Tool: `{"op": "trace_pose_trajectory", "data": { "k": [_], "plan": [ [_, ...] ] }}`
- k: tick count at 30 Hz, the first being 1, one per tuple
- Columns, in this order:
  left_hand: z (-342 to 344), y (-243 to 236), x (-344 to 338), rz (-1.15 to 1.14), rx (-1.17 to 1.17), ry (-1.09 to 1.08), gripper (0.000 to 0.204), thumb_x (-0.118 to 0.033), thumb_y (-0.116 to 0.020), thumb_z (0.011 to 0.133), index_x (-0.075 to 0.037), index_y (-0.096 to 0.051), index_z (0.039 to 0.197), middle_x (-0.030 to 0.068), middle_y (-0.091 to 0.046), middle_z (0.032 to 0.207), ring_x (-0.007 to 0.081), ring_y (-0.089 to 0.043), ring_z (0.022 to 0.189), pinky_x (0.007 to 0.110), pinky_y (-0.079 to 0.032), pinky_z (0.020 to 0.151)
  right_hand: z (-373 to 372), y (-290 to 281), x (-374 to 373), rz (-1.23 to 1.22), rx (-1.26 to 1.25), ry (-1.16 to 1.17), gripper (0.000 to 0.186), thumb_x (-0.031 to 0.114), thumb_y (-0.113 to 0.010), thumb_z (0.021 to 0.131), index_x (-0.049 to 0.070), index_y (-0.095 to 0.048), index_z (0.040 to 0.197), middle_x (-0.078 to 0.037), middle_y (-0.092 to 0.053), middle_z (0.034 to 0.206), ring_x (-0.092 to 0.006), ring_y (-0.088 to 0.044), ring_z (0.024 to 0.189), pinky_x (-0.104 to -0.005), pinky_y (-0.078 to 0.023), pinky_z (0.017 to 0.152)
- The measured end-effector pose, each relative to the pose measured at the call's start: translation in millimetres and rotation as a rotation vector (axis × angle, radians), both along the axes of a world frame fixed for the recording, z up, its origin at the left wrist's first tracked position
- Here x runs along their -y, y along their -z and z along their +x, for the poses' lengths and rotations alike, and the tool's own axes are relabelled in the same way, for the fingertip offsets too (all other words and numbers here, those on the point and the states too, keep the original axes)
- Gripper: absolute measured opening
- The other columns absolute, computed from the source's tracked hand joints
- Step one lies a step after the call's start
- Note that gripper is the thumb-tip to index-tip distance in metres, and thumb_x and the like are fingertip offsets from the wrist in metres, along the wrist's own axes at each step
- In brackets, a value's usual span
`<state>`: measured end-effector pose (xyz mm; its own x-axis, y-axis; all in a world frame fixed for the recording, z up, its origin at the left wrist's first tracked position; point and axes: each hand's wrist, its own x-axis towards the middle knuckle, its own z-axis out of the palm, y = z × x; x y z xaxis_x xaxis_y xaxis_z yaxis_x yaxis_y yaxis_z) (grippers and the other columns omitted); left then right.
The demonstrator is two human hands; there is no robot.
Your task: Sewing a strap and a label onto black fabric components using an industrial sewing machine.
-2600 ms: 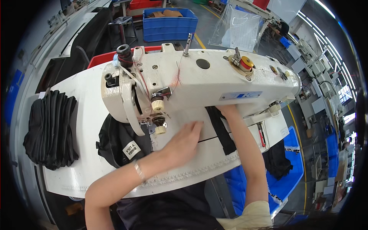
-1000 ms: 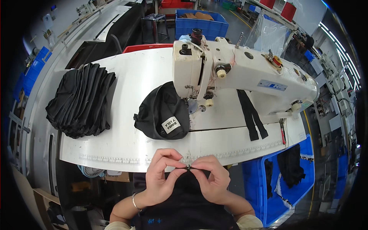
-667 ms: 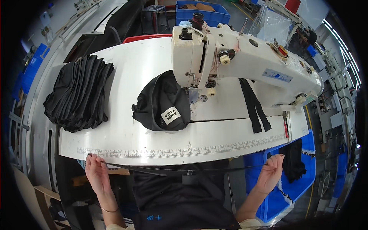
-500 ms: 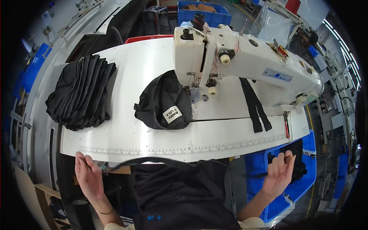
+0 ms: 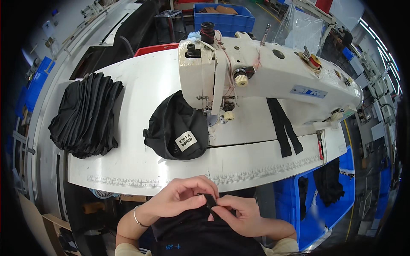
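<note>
In front of my body, just off the table's near edge, both hands come together on a black fabric strip. My left hand pinches it between thumb and fingers from one side. My right hand grips it from the other, the fingertips nearly touching those of the left. Most of the strip is hidden by my fingers and against my dark apron. Beyond them a gathered black fabric piece with a white label lies with its right edge by the needle of the white sewing machine.
A thick stack of black fabric pieces sits at the left of the white table. Two black strips lie right of the needle, near red-handled snips. A blue bin with black fabric stands at the lower right.
My hands were wide apart with the black strip stretched between them; both have moved inward and now meet at its folded part. The view has shifted slightly.
</note>
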<state>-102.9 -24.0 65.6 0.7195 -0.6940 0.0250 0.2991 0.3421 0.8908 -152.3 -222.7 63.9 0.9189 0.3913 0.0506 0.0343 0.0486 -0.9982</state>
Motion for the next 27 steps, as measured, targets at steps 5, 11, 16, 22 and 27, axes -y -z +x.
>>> {"op": "trace_pose_trajectory", "data": {
  "k": [5,11,16,22,27],
  "plan": [
    [32.2,-13.9,10.9,0.525,0.57,-0.096,0.026,0.002,-0.06,0.082,0.004,-0.058,0.107,0.0122,-0.055,0.105,0.0223,-0.053,0.095,0.032,-0.046,0.081,14.0,-1.3,25.1,-0.074,-0.124,0.057,0.013,0.001,-0.06,0.088,-0.004,-0.061,0.099,-0.009,-0.067,0.08,-0.012,-0.067,0.07,-0.0215,-0.054,0.061],
    [33.9,18.7,31.9,1.566,1.443,-0.33,0.035,-0.003,-0.057,0.067,0.013,-0.055,0.099,0.0179,-0.053,0.09,0.026,-0.053,0.085,0.031,-0.047,0.073,20.9,-14.2,23.7,0.028,-0.323,-0.081,0.022,0.001,-0.056,0.09,-0.003,-0.057,0.112,-0.01,-0.069,0.086,-0.0126,-0.068,0.074,-0.0229,-0.055,0.066],
    [80.0,1.7,6.0,1.401,1.671,-0.574,0.029,-0.005,-0.058,0.064,0.007,-0.057,0.091,0.0129,-0.053,0.083,0.0243,-0.051,0.075,0.033,-0.043,0.065,90.0,26.0,26.9,-0.392,0.584,-0.181,0.052,-0.011,-0.054,0.074,-0.002,-0.051,0.125,-0.015,-0.064,0.102,-0.0256,-0.065,0.082,-0.031,-0.054,0.067],
    [115.6,-9.4,1.5,1.164,1.282,-0.344,0.024,-0.006,-0.059,0.062,0.002,-0.06,0.085,0.0064,-0.052,0.075,0.0207,-0.051,0.074,0.031,-0.038,0.06,167.9,49.7,23.8,-0.954,1.354,0.036,0.044,0.013,-0.061,0.072,-0.004,-0.06,0.112,-0.014,-0.061,0.089,-0.0235,-0.058,0.094,-0.04,-0.046,0.091],
    [103.4,0.3,15.4,1.418,1.689,-0.268,0.022,-0.007,-0.059,0.069,0.002,-0.064,0.089,0.0084,-0.057,0.084,0.0233,-0.054,0.084,0.034,-0.043,0.072,171.0,103.8,22.8,-0.883,1.291,-0.138,0.012,0.014,-0.061,0.058,0.004,-0.062,0.063,-0.007,-0.055,0.069,-0.0196,-0.055,0.076,-0.035,-0.049,0.072]
  ]
}}
